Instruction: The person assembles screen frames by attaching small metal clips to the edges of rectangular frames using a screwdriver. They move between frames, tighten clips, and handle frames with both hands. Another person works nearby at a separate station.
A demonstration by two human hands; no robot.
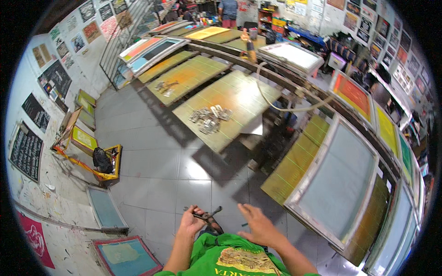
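Observation:
My left hand [192,221] is closed around a small dark metal clamp-like tool [205,215] whose handles stick out to the right. My right hand [258,224] hovers beside it, fingers spread, palm down, holding nothing. Both hands are low in the view, above my green shirt [230,257] and the grey tiled floor [161,156]. A framed printing screen [338,181] lies on a yellow-green board just right of my right hand. Farther ahead, a pile of small metal clips [209,118] sits on a yellow-green printing board [230,103].
A long row of printing boards and framed screens runs from the far back to the right. A hose [276,103] loops over the rail. Screens [107,209] lean against the left wall by a yellow rack [108,161]. A person [228,11] stands far back.

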